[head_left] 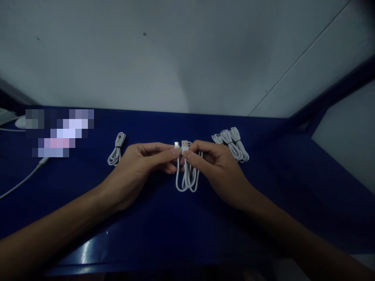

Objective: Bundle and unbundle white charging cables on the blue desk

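Observation:
A coiled white cable (190, 179) is held up between my two hands, its loops hanging below the fingers. My left hand (146, 164) pinches the smaller metal-tipped connector (176, 144) between thumb and fingers. Right beside it, my right hand (216, 162) grips the larger USB plug (184, 144) and the top of the loops. Both plugs point away from me, close together. Some of my fingertips are hidden behind the cable.
On the blue table (164, 234), one tied white cable (116, 149) lies at left and several tied cables (234, 144) at right. A blurred-out device (66, 132) with a white cord (23, 182) is far left. A pale wall (117, 58) rises behind.

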The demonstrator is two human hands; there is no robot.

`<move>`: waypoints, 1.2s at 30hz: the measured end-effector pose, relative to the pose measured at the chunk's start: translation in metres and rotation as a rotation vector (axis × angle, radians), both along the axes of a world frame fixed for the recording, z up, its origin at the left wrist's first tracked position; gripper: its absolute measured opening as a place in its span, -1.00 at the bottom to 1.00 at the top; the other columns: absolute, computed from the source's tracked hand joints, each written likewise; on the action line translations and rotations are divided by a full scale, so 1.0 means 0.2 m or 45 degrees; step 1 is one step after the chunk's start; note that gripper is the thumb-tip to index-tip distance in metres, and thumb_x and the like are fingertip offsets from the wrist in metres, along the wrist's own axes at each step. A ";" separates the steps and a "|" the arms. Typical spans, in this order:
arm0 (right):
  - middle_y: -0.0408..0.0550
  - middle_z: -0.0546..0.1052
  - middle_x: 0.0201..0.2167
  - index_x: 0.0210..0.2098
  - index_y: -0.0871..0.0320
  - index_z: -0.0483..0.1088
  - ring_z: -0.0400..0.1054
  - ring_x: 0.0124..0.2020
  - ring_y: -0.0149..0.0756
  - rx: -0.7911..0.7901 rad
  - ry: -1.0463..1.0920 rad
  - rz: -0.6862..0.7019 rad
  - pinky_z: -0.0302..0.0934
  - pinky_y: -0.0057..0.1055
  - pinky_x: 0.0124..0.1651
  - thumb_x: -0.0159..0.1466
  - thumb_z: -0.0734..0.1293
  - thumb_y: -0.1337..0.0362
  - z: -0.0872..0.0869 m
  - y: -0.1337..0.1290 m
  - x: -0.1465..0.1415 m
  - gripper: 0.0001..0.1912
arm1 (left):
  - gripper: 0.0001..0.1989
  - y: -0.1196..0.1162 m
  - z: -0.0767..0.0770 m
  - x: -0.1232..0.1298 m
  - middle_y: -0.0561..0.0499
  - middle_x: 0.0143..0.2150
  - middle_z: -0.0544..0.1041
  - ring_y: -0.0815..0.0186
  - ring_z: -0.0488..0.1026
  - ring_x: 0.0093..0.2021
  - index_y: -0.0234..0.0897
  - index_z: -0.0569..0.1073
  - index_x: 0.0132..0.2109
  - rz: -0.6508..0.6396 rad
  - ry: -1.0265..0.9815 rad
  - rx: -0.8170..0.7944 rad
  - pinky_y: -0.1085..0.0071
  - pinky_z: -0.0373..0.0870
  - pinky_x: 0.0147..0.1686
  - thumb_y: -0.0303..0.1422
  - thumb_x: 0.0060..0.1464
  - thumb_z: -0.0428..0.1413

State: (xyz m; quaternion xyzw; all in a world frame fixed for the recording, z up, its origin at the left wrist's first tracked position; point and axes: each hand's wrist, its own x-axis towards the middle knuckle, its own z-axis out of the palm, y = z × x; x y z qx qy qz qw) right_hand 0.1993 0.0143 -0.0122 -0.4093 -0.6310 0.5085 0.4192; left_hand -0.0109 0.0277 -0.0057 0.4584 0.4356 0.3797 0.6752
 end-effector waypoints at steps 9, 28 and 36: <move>-0.12 0.59 -0.39 -0.27 0.09 0.60 0.42 -0.41 -0.34 -0.021 -0.025 -0.003 0.28 -0.36 -0.38 0.52 0.40 0.12 0.00 0.00 -0.01 -0.73 | -0.89 0.00 0.00 0.00 -0.07 -0.24 0.73 0.33 0.59 -0.25 -0.21 0.80 -0.12 -0.004 -0.013 -0.006 0.44 0.53 -0.14 -0.32 0.23 0.40; -0.21 0.46 -0.46 -0.32 0.12 0.57 0.25 -0.50 -0.45 0.108 -0.114 -0.105 0.14 -0.42 -0.47 0.49 0.42 0.19 0.00 -0.01 -0.02 -0.75 | -0.89 0.00 0.01 0.00 -0.03 -0.29 0.71 0.36 0.58 -0.28 -0.22 0.79 -0.11 -0.004 -0.003 -0.020 0.47 0.53 -0.15 -0.36 0.22 0.41; -0.18 0.48 -0.40 -0.30 0.14 0.57 0.29 -0.45 -0.43 0.118 -0.115 -0.121 0.18 -0.40 -0.41 0.48 0.42 0.22 0.01 -0.02 -0.02 -0.78 | -0.93 0.00 0.01 0.00 -0.02 -0.29 0.70 0.40 0.56 -0.30 -0.26 0.78 -0.17 0.004 -0.015 -0.005 0.52 0.51 -0.19 -0.38 0.20 0.41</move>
